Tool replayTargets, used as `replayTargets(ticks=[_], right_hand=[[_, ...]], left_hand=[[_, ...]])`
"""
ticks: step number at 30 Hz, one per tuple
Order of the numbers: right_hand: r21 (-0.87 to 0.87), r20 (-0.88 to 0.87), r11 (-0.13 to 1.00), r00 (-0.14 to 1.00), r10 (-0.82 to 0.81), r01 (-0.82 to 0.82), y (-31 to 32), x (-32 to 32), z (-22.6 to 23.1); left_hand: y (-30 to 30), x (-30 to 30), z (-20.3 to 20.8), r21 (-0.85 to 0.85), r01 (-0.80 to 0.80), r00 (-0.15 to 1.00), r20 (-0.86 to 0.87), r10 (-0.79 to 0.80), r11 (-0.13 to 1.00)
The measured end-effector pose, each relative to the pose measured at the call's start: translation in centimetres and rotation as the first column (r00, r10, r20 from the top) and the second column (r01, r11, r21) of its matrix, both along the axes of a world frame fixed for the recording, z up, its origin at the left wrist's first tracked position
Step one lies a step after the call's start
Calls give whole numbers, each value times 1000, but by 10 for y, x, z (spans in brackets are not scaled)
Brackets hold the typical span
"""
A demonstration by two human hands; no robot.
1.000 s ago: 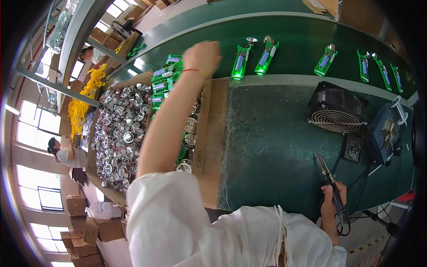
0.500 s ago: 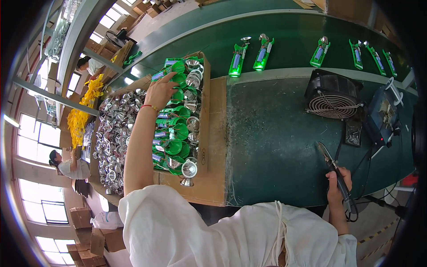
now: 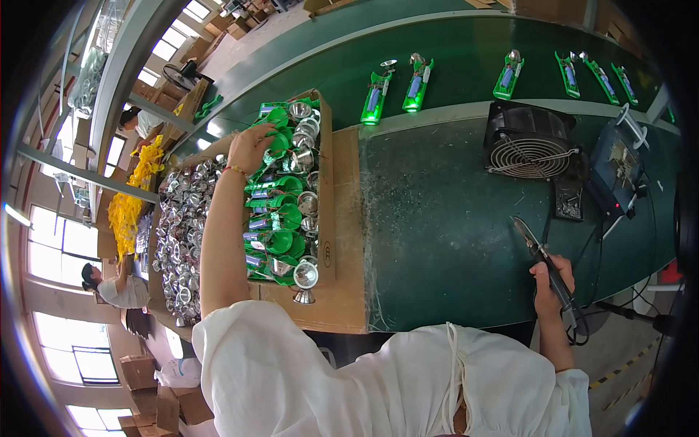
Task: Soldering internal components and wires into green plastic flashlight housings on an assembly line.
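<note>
My left hand [image 3: 250,150] is over the far left part of a cardboard box [image 3: 329,218], its fingers bent round the end of a green flashlight housing [image 3: 275,143]; the fingertips are partly hidden. Rows of green housings [image 3: 285,216] with blue-wrapped cells fill the box, silver reflector cups [image 3: 306,274] along their right side. My right hand [image 3: 552,285] is closed round the dark handle of a soldering iron [image 3: 537,251]. Its tip points up and left above the green bench mat [image 3: 437,240].
A black fan [image 3: 531,142] with a wire grille stands at the back right, beside a soldering station [image 3: 617,171] and a small dark tray [image 3: 569,200]. Several lit green flashlights [image 3: 375,98] lie on the belt [image 3: 466,54] behind. Loose reflectors [image 3: 178,247] are heaped left; two people work beyond.
My left hand has drawn a little left, its fingers going from stretched over the housings to bent. My right hand keeps its grip on the soldering iron. The view has shifted slightly.
</note>
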State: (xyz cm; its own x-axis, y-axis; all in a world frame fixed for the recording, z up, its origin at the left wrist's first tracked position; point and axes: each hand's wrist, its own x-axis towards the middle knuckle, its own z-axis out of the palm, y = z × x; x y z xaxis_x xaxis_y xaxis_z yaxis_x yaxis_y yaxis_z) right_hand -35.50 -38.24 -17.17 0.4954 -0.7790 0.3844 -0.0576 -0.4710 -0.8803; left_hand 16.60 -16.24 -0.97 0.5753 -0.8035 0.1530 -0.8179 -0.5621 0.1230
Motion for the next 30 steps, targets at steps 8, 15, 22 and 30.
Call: replayTargets(ticks=[8,15,22,30], right_hand=[[32,22,999,1000,-5,5,-1,-2,1],[62,96,998,995,-14,8,-4,-4,1],[240,127,968,987,-101,68,2,-3,13],[300,131,950,983,-131,87,-4,-9,13]], left_hand=[[-5,-37,37,-229,25,999,34,-18,973],[-84,-184,14,-21,485,855,221,-469,874],[-123,-291,-78,280,554,826,-73,-558,784],[-81,-327,-77,33,620,755,-297,-584,784]])
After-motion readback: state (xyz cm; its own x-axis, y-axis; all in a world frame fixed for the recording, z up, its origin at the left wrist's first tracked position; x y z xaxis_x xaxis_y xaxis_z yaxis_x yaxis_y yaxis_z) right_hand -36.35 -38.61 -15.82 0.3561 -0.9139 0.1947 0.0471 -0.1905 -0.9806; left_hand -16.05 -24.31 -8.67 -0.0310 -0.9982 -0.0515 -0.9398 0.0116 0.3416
